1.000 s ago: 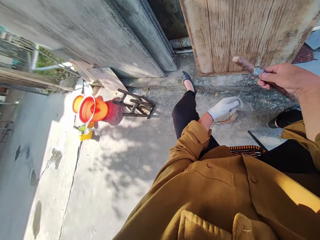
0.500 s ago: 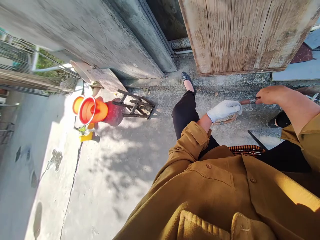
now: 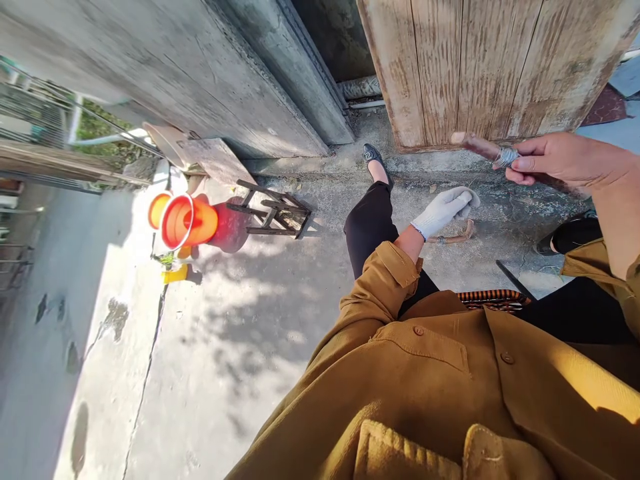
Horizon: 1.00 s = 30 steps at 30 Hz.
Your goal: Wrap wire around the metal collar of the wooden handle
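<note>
My right hand [image 3: 565, 160], bare, grips a brown wooden stick [image 3: 473, 143] with silvery wire wound round it beside my fingers. The stick's blunt end points left, in front of the wooden boards. My left hand [image 3: 445, 210] wears a white knitted glove. Its fingers are curled together, and whether anything is inside them is hidden. The stick's left end is apart from the glove. Just below the glove shows a bent brown stick [image 3: 457, 239], also bound with wire, partly hidden by my wrist.
Orange-and-black woven strips [image 3: 493, 300] show between my legs. Leftward, a small dark wooden stool frame [image 3: 275, 213] lies near orange buckets [image 3: 183, 223] and a yellow container [image 3: 175, 274]. Wooden boards [image 3: 480, 73] stand ahead, above a concrete ledge [image 3: 315, 163].
My right hand has raised the stick and drawn its end out of my gloved hand. My left hand stays nearly in place, slightly turned upward.
</note>
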### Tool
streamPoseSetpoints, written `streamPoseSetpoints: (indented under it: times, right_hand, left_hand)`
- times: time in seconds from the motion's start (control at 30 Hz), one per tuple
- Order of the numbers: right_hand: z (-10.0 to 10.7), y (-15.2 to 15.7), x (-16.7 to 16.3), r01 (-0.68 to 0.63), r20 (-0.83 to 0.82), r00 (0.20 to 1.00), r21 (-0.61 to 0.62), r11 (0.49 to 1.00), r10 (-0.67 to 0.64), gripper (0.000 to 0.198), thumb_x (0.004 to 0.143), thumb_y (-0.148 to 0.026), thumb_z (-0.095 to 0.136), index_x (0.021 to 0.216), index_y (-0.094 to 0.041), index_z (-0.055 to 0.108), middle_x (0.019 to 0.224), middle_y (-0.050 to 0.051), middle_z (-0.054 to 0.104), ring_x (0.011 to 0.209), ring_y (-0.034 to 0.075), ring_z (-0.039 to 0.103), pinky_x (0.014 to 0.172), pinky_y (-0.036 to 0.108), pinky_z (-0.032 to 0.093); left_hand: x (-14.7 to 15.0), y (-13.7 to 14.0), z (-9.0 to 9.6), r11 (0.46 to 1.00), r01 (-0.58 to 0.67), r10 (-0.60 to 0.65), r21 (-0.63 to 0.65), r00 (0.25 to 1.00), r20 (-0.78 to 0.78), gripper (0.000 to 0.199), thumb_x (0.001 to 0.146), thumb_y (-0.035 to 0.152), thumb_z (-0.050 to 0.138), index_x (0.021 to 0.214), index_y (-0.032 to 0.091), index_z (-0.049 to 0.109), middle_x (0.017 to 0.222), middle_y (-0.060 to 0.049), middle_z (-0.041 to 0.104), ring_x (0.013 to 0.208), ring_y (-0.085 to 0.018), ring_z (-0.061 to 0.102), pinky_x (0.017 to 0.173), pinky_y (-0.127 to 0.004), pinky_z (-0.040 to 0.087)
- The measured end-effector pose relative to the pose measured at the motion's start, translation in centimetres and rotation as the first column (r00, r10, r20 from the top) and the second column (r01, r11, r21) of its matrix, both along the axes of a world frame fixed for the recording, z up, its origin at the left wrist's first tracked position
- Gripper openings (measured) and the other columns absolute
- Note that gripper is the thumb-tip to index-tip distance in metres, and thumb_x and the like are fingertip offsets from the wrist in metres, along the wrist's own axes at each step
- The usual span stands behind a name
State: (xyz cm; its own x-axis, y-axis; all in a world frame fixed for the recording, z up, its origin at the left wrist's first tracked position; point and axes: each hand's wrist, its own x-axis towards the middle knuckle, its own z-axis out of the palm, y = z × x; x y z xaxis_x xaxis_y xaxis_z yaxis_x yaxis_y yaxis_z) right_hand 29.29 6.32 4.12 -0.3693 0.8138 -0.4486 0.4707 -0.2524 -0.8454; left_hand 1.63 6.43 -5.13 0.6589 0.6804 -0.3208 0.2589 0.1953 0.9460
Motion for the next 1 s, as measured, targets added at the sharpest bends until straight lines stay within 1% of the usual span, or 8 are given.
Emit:
streamPoseSetpoints:
  times: [0.07, 0.13, 0.27, 0.4, 0.6, 0.77, 0.87, 1.0]
  right_hand:
    - [0.1, 0.5, 0.3, 0.259, 0.029, 0.965, 0.041, 0.965, -0.26, 0.042, 0.11, -0.061, 0.064, 0.099, -0.021, 0.063, 0.087, 0.006, 0.062, 0.08, 0.017, 0.049, 0.078, 0.037, 0.041]
    - [-0.5, 1.0, 0.4, 0.334, 0.205, 0.918, 0.065, 0.94, -0.34, 0.038, 0.113, -0.056, 0.062, 0.097, -0.021, 0.063, 0.09, 0.009, 0.066, 0.081, 0.019, 0.053, 0.079, 0.038, 0.041]
    - [-2.7, 1.7, -0.2, 0.056, 0.708, 0.702, 0.056, 0.997, -0.079, 0.037, 0.112, -0.053, 0.06, 0.097, -0.02, 0.068, 0.104, 0.018, 0.076, 0.097, 0.028, 0.064, 0.086, 0.042, 0.041]
    - [-4.8, 1.2, -1.4, -0.165, 0.785, 0.591, -0.107, 0.981, 0.185, 0.032, 0.109, -0.05, 0.065, 0.101, -0.021, 0.071, 0.114, 0.023, 0.077, 0.107, 0.033, 0.066, 0.089, 0.044, 0.04]
    - [-6.4, -1.0, -2.3, -0.486, 0.368, 0.699, -0.383, 0.786, 0.612, 0.037, 0.097, -0.055, 0.077, 0.08, -0.024, 0.068, 0.073, 0.006, 0.066, 0.07, 0.023, 0.058, 0.074, 0.039, 0.041]
    - [-5.3, -1.1, -2.0, -0.585, 0.129, 0.746, -0.343, 0.735, 0.654, 0.049, 0.086, -0.075, 0.08, 0.081, -0.026, 0.072, 0.07, 0.002, 0.063, 0.066, 0.021, 0.055, 0.068, 0.036, 0.042]
    - [-3.3, -0.7, -1.6, -0.568, 0.046, 0.794, -0.298, 0.767, 0.606, 0.048, 0.089, -0.074, 0.081, 0.088, -0.027, 0.074, 0.075, 0.002, 0.064, 0.069, 0.02, 0.054, 0.071, 0.037, 0.043]
    - [-0.5, -0.4, -0.6, -0.207, -0.008, 0.978, -0.05, 0.977, 0.207, 0.044, 0.102, -0.066, 0.073, 0.095, -0.023, 0.067, 0.083, 0.004, 0.063, 0.077, 0.018, 0.051, 0.078, 0.037, 0.043]
  left_hand:
    - [0.4, -0.8, 0.0, 0.993, 0.109, -0.106, -0.047, 0.993, 0.054, 0.045, 0.115, 0.058, 0.056, 0.099, 0.017, 0.068, 0.073, 0.001, 0.057, 0.064, -0.011, 0.05, 0.065, -0.025, 0.043]
    - [0.6, -1.3, 0.3, 0.979, 0.191, -0.186, -0.072, 0.981, 0.062, 0.05, 0.112, 0.063, 0.059, 0.095, 0.017, 0.068, 0.069, 0.002, 0.054, 0.06, -0.01, 0.045, 0.061, -0.025, 0.038]
    - [0.0, -1.4, 1.5, 0.962, 0.27, -0.269, -0.031, 0.962, 0.047, 0.056, 0.105, 0.07, 0.065, 0.098, 0.016, 0.073, 0.074, 0.0, 0.06, 0.062, -0.011, 0.048, 0.063, -0.026, 0.041]
    - [-0.7, -0.8, 2.1, 0.969, 0.239, -0.236, 0.061, 0.971, -0.049, 0.045, 0.107, 0.057, 0.062, 0.099, 0.015, 0.074, 0.084, -0.003, 0.069, 0.071, -0.013, 0.058, 0.074, -0.027, 0.05]
    - [-1.3, 0.5, 2.1, 0.961, 0.083, -0.041, 0.264, 0.986, -0.163, 0.032, 0.106, 0.041, 0.056, 0.097, 0.016, 0.073, 0.108, -0.007, 0.079, 0.107, -0.019, 0.07, 0.106, -0.031, 0.053]
    - [-1.6, 1.3, 2.7, 0.961, 0.021, 0.057, 0.277, 0.962, -0.269, 0.028, 0.107, 0.034, 0.052, 0.095, 0.017, 0.072, 0.108, -0.007, 0.08, 0.107, -0.02, 0.069, 0.105, -0.029, 0.052]
    - [-1.3, 1.4, 2.9, 0.967, -0.039, 0.108, 0.251, 0.957, -0.268, 0.025, 0.107, 0.031, 0.055, 0.091, 0.018, 0.069, 0.101, -0.005, 0.078, 0.099, -0.017, 0.067, 0.099, -0.028, 0.053]
    - [-0.5, 0.7, 2.2, 0.992, -0.089, 0.103, 0.093, 0.982, -0.157, 0.027, 0.11, 0.033, 0.054, 0.091, 0.018, 0.066, 0.087, -0.002, 0.069, 0.071, -0.01, 0.054, 0.075, -0.025, 0.049]
